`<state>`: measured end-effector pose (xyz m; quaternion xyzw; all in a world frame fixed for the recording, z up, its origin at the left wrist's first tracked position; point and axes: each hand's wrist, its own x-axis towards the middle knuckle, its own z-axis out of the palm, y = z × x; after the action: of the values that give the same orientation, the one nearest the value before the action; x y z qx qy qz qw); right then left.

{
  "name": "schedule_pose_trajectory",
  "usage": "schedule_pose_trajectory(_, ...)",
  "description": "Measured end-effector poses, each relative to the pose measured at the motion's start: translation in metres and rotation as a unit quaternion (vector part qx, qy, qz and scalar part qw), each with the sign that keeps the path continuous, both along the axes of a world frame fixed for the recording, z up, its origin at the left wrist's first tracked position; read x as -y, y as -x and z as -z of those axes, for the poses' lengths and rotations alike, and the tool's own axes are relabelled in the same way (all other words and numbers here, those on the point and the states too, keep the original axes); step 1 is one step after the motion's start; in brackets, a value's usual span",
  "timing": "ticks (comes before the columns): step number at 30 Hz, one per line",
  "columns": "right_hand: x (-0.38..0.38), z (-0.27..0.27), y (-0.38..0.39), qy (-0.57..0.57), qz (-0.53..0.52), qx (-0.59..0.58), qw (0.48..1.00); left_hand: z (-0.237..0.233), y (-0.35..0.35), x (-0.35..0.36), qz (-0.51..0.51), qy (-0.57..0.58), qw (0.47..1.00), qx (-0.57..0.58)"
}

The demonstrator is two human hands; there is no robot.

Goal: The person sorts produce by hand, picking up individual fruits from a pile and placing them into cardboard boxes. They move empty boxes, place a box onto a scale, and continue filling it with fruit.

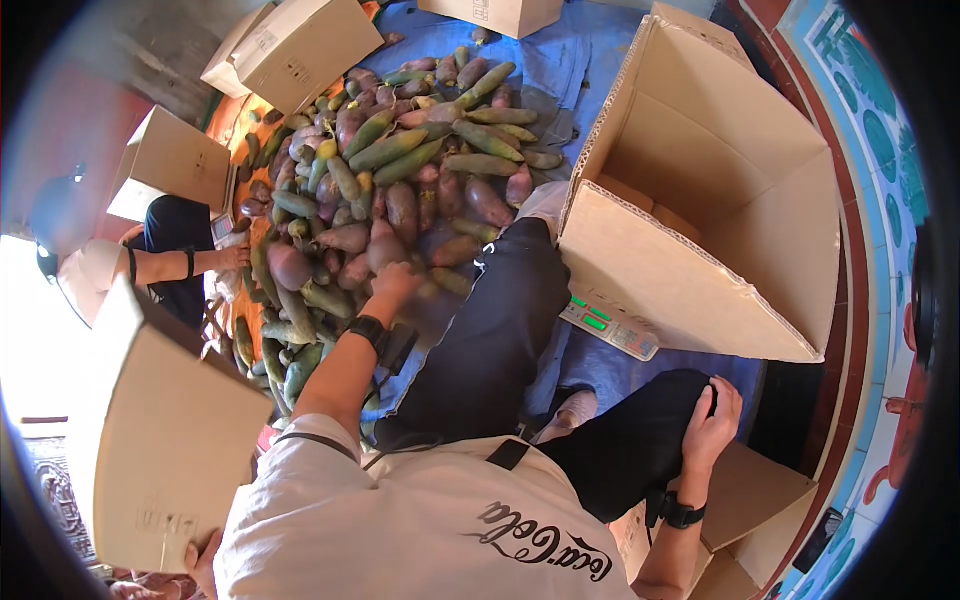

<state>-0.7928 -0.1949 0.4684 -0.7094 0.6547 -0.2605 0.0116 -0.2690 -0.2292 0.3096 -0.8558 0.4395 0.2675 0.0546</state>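
My left hand (396, 288) reaches into a large pile of green and purple-brown elongated tubers (400, 208). It is against the lower end of a reddish tuber (385, 246); its fingers are blurred and partly hidden, so any grip is unclear. Resting on my bent right knee, my right hand (710, 432) has its fingers apart and holds nothing. A large open carton (690, 260) stands tilted at the right, over a scale (612, 325) with lit green displays.
A person (95, 260) sits at the left, one hand at the pile's edge. Another hand (205, 562) touches a carton (170, 450) at the lower left. More cartons (310, 55) stand behind the pile, and one (750, 490) lies behind my right arm. Blue sheeting (410, 20) covers the floor.
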Motion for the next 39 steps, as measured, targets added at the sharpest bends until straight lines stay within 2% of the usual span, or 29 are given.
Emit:
schedule_pose_trajectory(1, 0.000, 0.000, 0.000, -0.001, 0.001, 0.000, 1.000, -0.002, 0.000, -0.004, -0.021, -0.043, 0.999, 0.022)
schedule_pose_trajectory(5, 0.000, -0.001, -0.001, -0.006, 0.000, -0.005, 1.000, 0.002, -0.012, -0.030, -0.021, -0.062, 0.997, 0.030)
schedule_pose_trajectory(11, 0.002, -0.002, -0.002, -0.014, -0.003, -0.018, 1.000, 0.031, -0.032, -0.050, -0.084, -0.088, 0.993, -0.006)
schedule_pose_trajectory(15, 0.003, 0.000, -0.002, -0.018, 0.000, -0.018, 1.000, 0.052, -0.038, -0.055, -0.082, -0.084, 0.993, -0.009)
schedule_pose_trajectory(17, 0.003, 0.000, -0.002, -0.020, 0.000, -0.018, 1.000, 0.067, -0.047, -0.055, -0.056, -0.085, 0.994, -0.045)
schedule_pose_trajectory(20, 0.003, 0.000, -0.001, -0.029, 0.001, -0.023, 0.999, 0.052, -0.034, -0.050, -0.075, -0.089, 0.993, -0.027)
schedule_pose_trajectory(27, 0.005, 0.000, -0.002, -0.045, 0.006, -0.028, 0.999, 0.054, -0.032, -0.057, -0.077, -0.090, 0.992, -0.044)
schedule_pose_trajectory(29, 0.006, 0.001, -0.001, -0.050, 0.005, -0.026, 0.998, 0.067, -0.042, -0.065, 0.023, -0.111, 0.992, -0.062)
schedule_pose_trajectory(30, 0.006, 0.001, -0.001, -0.050, 0.006, -0.031, 0.998, 0.091, -0.053, -0.074, 0.022, -0.114, 0.991, -0.063)
schedule_pose_trajectory(32, 0.006, 0.000, -0.001, -0.054, 0.005, -0.038, 0.998, 0.147, -0.075, -0.095, 0.200, -0.189, 0.960, -0.057)
schedule_pose_trajectory(33, 0.007, -0.001, -0.002, -0.056, 0.005, -0.040, 0.998, 0.140, -0.069, -0.097, 0.199, -0.191, 0.959, -0.059)
schedule_pose_trajectory(35, 0.007, -0.002, -0.002, -0.059, 0.006, -0.043, 0.997, 0.114, -0.048, -0.096, 0.113, -0.199, 0.970, -0.076)
schedule_pose_trajectory(36, 0.006, -0.002, -0.002, -0.062, 0.004, -0.042, 0.997, 0.124, -0.048, -0.102, 0.113, -0.201, 0.970, -0.078)
schedule_pose_trajectory(38, 0.006, -0.002, -0.002, -0.065, 0.001, -0.043, 0.997, 0.149, -0.049, -0.116, 0.042, -0.194, 0.976, -0.093)
schedule_pose_trajectory(39, 0.006, -0.003, -0.002, -0.065, 0.001, -0.045, 0.997, 0.137, -0.043, -0.116, 0.042, -0.196, 0.975, -0.095)
